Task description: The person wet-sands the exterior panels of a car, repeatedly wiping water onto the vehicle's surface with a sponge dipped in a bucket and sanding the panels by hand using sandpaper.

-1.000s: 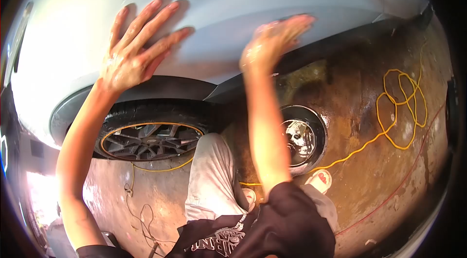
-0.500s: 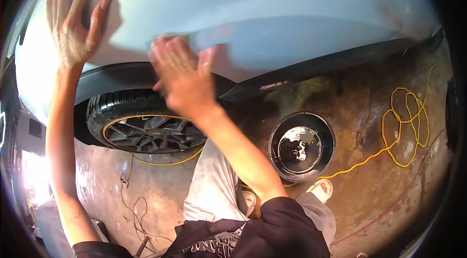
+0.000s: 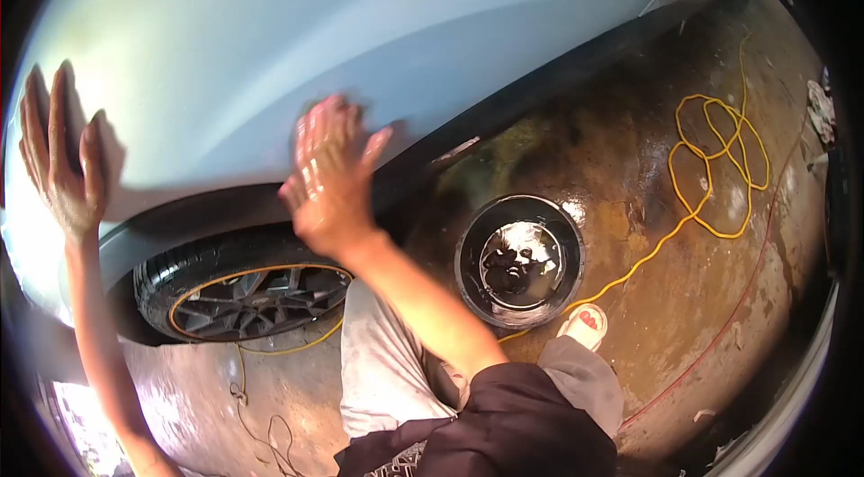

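Wet and spread, my left hand rests against the light blue-grey car panel at the far left. My right hand lies over the panel's lower edge, above and right of the wheel arch. Its fingers are somewhat blurred, apart at the thumb, with nothing seen in them; what lies under the palm is hidden. Below it is the wheel, with a black tyre and an orange-yellow ring round the dark spoked rim.
A black bucket of dark liquid stands on the wet brown floor right of my knee. A yellow hose loops at the right, beside a thin red line. A thin cord lies at the lower left.
The view has shifted. My left hand has moved left and down along the panel. My right hand swung left from the lower edge at the right and now lies above my knee.
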Motion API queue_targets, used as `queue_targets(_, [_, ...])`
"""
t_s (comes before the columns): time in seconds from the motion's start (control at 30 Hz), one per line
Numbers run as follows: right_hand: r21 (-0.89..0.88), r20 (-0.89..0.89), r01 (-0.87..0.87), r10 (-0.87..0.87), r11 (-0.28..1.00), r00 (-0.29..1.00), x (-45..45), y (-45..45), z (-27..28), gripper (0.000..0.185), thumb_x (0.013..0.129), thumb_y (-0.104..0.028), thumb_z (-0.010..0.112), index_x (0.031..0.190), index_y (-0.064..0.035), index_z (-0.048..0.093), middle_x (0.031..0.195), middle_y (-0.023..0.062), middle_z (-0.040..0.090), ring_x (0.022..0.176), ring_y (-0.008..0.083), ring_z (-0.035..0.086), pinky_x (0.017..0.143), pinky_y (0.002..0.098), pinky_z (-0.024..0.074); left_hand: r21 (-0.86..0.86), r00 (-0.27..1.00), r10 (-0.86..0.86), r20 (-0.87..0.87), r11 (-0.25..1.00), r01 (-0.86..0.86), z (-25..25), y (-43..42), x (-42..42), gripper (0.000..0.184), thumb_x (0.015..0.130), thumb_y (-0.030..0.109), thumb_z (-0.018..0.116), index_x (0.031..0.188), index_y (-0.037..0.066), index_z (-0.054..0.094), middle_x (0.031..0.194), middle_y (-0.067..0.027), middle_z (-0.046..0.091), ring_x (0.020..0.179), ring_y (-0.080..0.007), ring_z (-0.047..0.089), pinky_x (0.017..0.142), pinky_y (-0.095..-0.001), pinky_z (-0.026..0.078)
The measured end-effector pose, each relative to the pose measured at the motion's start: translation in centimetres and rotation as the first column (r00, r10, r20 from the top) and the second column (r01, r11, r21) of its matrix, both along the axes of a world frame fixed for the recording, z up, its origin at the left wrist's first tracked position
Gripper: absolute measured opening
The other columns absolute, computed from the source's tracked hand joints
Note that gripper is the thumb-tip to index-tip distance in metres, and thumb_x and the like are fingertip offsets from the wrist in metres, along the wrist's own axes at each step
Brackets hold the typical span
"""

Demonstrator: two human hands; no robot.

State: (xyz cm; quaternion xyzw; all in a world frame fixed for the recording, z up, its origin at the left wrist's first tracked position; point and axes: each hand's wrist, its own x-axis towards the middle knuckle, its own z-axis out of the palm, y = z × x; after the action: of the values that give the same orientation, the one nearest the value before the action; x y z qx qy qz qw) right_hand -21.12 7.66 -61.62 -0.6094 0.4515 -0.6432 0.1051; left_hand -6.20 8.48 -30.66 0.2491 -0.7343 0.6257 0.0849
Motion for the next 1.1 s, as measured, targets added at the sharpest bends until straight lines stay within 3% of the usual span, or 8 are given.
queue_targets(0.17, [0.247, 0.702, 0.15, -0.284, 0.957, 0.653, -25.1, -14.3, -2.6, 0.08, 0.104, -0.054, 0.024, 0.155, -0.0002, -0.005, 0.164, 0.0179, -0.011, 0.152, 0.0281, -0.008, 0.122, 0.0442, -0.0034, 0.01, 0.998, 0.062, 0.006, 0.998, -0.062, -0.2, 0.3, -0.3, 0.048, 0.101, 0.029, 0.048, 0.145, 0.011, 0.05, 0.15, -0.0204, 0.043, 0.137, -0.0374, 0.042, 0.108, -0.0445, 0.035])
queue_targets(0.37, [0.123, -0.029, 0.109, -0.106, 0.986, 0.994, 1.0, -2.5, -1.6, 0.087, 0.095, -0.041, 0.048, 0.153, 0.0066, 0.005, 0.16, 0.0314, -0.001, 0.148, 0.0507, -0.008, 0.108, 0.0751, -0.0051, 0.001, 0.999, 0.007, 0.043, 1.0, -0.007, 0.1, 0.1, -0.6, 0.048, 0.1, 0.027, 0.048, 0.145, 0.01, 0.05, 0.151, -0.0196, 0.042, 0.139, -0.0372, 0.04, 0.109, -0.0456, 0.035])
queue_targets(0.5, [0.067, 0.343, 0.311, -0.314, 0.948, 0.885, -10.2, -8.1, -1.3, 0.071, 0.102, -0.034, 0.04, 0.154, 0.0039, 0.01, 0.163, 0.0252, 0.004, 0.152, 0.0393, 0.002, 0.118, 0.0583, 0.0015, 0.02, 0.998, 0.066, 0.01, 0.998, -0.067, 0.2, -0.1, 1.4, 0.048, 0.1, 0.026, 0.049, 0.146, 0.01, 0.049, 0.152, -0.0183, 0.041, 0.14, -0.0379, 0.039, 0.112, -0.0465, 0.032])
queue_targets(0.63, [0.41, 0.83, -0.05, -0.35, 0.911, 0.434, -33.8, -12.3, -4.9, 0.056, 0.105, -0.036, 0.035, 0.148, 0.0001, 0.03, 0.143, 0.0191, 0.046, 0.125, 0.0237, 0.049, 0.108, 0.0434, 0.0386, 0.041, 0.994, 0.104, -0.042, 0.994, -0.102, 0.0, 0.1, 1.0, 0.048, 0.101, 0.026, 0.048, 0.146, 0.011, 0.049, 0.153, -0.018, 0.04, 0.139, -0.038, 0.039, 0.111, -0.0469, 0.033])
queue_targets(0.7, [0.281, 0.869, 0.228, -0.348, 0.932, 0.353, -39.6, -10.2, -7.6, 0.046, 0.102, -0.035, 0.041, 0.13, -0.0017, 0.056, 0.126, 0.0169, 0.06, 0.106, 0.0246, 0.062, 0.091, 0.0454, 0.0503, -0.046, 0.999, 0.017, 0.043, 0.999, -0.015, -0.2, -0.1, -0.2, 0.048, 0.1, 0.026, 0.049, 0.146, 0.011, 0.049, 0.152, -0.018, 0.041, 0.139, -0.0376, 0.04, 0.111, -0.0474, 0.034])
queue_targets(0.9, [0.235, 0.842, -0.105, -0.148, 0.966, 0.519, -29.1, -8.3, -3.7, 0.055, 0.102, -0.028, 0.049, 0.149, -0.0041, 0.035, 0.106, 0.0112, 0.059, 0.096, 0.0186, 0.063, 0.066, 0.0338, 0.0598, -0.044, 0.996, 0.092, -0.014, 0.995, -0.093, -0.2, -0.1, 1.7, 0.048, 0.1, 0.025, 0.05, 0.145, 0.01, 0.05, 0.151, -0.0168, 0.043, 0.138, -0.0368, 0.043, 0.109, -0.0452, 0.037])
queue_targets(1.0, [0.132, 0.518, 0.078, -0.136, 0.988, 0.844, -17.0, -6.6, -3.3, 0.072, 0.096, -0.019, 0.056, 0.153, -0.0001, 0.017, 0.092, 0.0273, 0.066, 0.074, 0.0427, 0.066, 0.069, 0.0455, 0.0551, -0.067, 0.998, 0.069, 0.014, 0.995, -0.068, -0.3, -0.3, 1.1, 0.048, 0.1, 0.027, 0.049, 0.145, 0.01, 0.05, 0.151, -0.0165, 0.043, 0.138, -0.0365, 0.042, 0.11, -0.0452, 0.036])
queue_targets(1.1, [0.164, 0.105, 0.002, -0.019, 0.986, 0.994, -7.9, -1.0, -2.6, 0.083, 0.085, -0.018, 0.067, 0.156, -0.0114, 0.024, 0.09, 0.0167, 0.068, 0.068, 0.0351, 0.066, 0.062, 0.044, 0.0531, -0.061, 1.0, -0.004, 0.025, 0.998, 0.005, -0.4, -0.3, 0.1, 0.048, 0.1, 0.031, 0.049, 0.144, 0.011, 0.051, 0.152, -0.0157, 0.043, 0.139, -0.0363, 0.041, 0.111, -0.046, 0.035])
